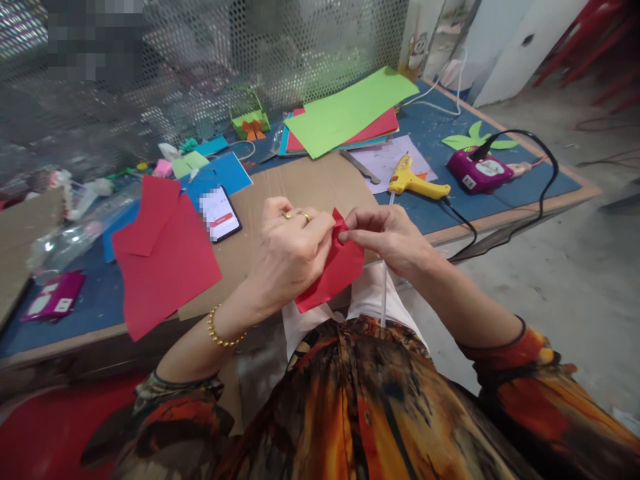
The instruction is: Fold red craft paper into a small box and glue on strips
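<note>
A small piece of red paper point(334, 275) is held between both hands, over my lap at the table's front edge. My left hand point(295, 240) is closed on its upper left part, and the fingers cover much of that side. With thumb and forefinger, my right hand point(384, 235) pinches the paper's upper right edge, where it looks creased or folded. Under and behind the hands lies a sheet of brown cardboard point(300, 180). To the left, larger red sheets point(167, 273) rest on the table near a phone point(220, 213).
A yellow glue gun point(417, 183) lies right of the cardboard, its cord hanging over the edge. Behind it are scissors point(360, 167) and stacked coloured sheets point(355, 110). A purple power socket point(477, 170) stands at right; another purple box point(54, 295) is at far left.
</note>
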Demonstrator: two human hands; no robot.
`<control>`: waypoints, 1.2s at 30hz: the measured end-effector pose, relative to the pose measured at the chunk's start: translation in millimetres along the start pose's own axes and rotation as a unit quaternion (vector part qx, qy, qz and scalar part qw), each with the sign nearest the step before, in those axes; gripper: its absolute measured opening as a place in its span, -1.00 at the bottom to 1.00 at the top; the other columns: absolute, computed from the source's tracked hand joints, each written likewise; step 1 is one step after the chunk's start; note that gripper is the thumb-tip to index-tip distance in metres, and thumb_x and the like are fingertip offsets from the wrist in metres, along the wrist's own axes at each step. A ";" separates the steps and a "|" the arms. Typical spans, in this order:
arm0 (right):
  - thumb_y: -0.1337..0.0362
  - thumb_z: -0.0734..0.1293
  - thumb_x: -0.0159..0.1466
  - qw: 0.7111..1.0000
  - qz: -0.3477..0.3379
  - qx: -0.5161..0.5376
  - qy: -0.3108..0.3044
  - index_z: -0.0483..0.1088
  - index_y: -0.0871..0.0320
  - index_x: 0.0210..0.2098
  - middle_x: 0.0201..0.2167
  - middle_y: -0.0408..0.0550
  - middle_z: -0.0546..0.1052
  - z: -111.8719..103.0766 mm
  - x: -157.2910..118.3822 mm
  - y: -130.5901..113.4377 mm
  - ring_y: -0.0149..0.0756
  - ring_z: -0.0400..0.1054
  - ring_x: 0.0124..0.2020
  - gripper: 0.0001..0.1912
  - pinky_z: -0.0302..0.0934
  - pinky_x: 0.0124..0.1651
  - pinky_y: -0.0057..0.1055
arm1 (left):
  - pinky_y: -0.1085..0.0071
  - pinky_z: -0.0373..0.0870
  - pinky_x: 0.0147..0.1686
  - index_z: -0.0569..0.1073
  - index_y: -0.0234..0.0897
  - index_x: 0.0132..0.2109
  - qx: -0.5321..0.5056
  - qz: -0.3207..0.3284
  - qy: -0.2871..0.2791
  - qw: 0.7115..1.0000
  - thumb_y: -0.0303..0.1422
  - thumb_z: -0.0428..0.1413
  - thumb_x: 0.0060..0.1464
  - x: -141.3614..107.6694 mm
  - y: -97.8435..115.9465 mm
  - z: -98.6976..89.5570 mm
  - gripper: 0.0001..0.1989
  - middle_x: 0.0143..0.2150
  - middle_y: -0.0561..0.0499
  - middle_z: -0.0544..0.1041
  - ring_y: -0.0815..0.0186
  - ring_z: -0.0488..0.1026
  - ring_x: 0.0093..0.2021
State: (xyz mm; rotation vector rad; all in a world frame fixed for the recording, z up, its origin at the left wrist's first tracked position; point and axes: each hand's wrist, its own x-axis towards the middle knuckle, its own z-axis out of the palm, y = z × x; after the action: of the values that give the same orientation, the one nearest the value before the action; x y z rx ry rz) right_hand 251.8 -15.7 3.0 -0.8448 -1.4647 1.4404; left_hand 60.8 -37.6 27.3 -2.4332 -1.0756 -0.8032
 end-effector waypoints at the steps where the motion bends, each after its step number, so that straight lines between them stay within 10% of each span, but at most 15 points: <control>1: 0.22 0.48 0.09 1.000 0.001 0.001 0.001 0.46 0.11 -0.51 -0.52 -0.17 0.52 0.5 0.2 -0.2 -0.40 0.35 -0.45 -0.85 0.25 -0.39 -0.45 | 0.12 0.29 -0.05 0.52 -0.24 -0.23 -0.008 -0.009 -0.006 1.000 -0.42 0.02 0.42 -0.1 -0.3 -0.4 -0.76 -0.34 -0.02 0.65 0.24 0.49 -0.36; 17: 0.12 0.41 0.08 0.997 0.031 -0.064 -0.023 0.42 0.13 -0.50 -0.54 -0.13 0.50 3.4 -2.2 -0.2 -0.39 0.34 -0.49 -0.79 0.20 -0.44 -0.44 | 0.20 0.37 -0.04 0.52 -0.20 -0.17 -0.056 -0.144 -0.068 0.986 -0.41 0.05 0.36 -1.0 -9.3 -7.5 -0.85 -0.26 -0.02 0.66 0.21 0.47 -0.27; 36: 0.15 0.48 0.17 0.999 -0.022 -0.043 0.008 0.53 0.14 -0.29 -0.50 -0.18 0.54 -0.1 -0.9 2.7 -0.43 0.40 -0.50 -0.80 0.28 -0.45 -0.47 | 0.40 0.33 -0.37 0.64 -0.29 -0.23 -0.284 -0.262 -0.183 0.904 -0.35 0.10 0.15 13.3 -16.1 -18.5 -0.78 -0.31 -0.01 0.68 0.30 0.52 -0.35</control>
State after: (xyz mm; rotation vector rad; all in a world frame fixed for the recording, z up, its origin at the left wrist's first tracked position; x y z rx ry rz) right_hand 251.9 -16.2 0.1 -0.8681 -1.5332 1.3440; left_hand 49.4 -29.6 51.4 -2.8894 -1.9271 -0.9396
